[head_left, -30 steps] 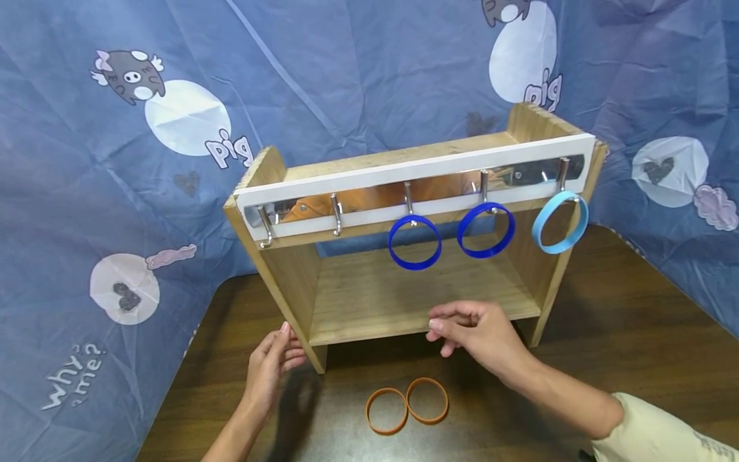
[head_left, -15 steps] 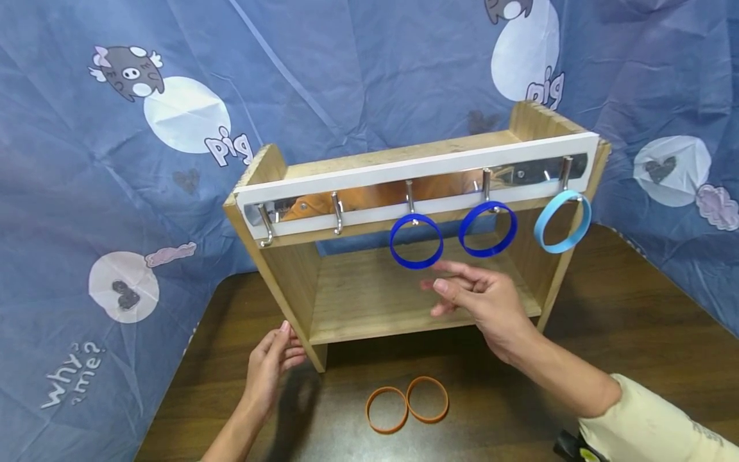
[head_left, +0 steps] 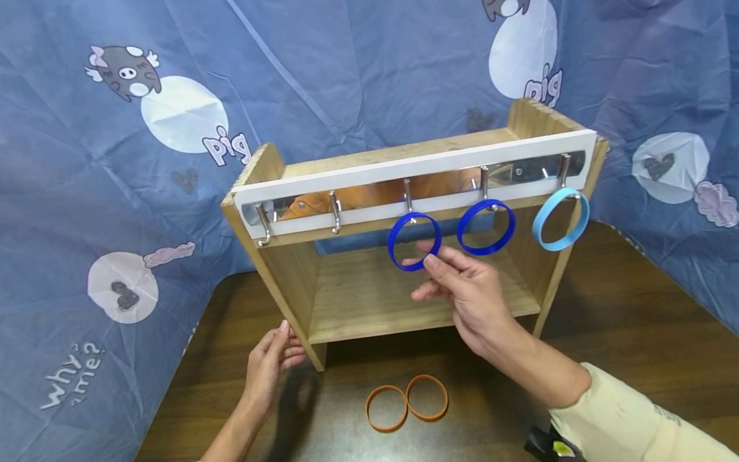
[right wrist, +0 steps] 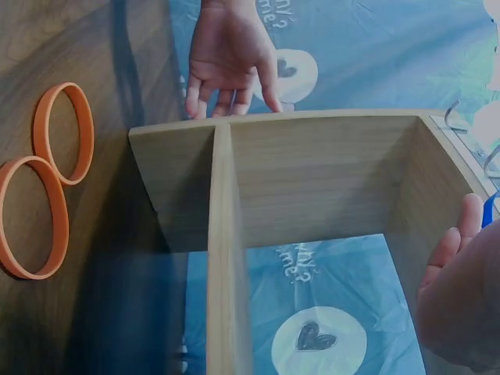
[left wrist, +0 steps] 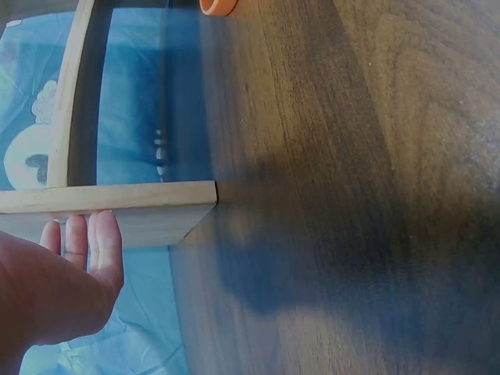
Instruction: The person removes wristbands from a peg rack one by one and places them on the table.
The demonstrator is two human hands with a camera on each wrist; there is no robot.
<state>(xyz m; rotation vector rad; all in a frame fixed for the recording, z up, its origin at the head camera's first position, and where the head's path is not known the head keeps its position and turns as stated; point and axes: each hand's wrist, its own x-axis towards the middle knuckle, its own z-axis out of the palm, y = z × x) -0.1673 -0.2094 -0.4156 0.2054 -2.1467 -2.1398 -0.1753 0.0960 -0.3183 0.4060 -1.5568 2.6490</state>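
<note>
While the brown wood-grain surface (head_left: 196, 378) carried the wooden shelf unit (head_left: 358, 308) with its white hook rail (head_left: 358, 177), my left hand (head_left: 270, 359) rested straight-fingered against the unit's left side. My right hand (head_left: 470, 289) pinched the lower right of a dark blue ring (head_left: 392, 244) hanging on the middle hook (head_left: 407, 192); another dark blue ring (head_left: 487, 251) and a light blue ring (head_left: 561, 246) hung beyond, and two orange rings (head_left: 427, 419) lay in front. Handling the pinched ring seemed the step; next, I judged, it called for a light lift past the hook's tip.
</note>
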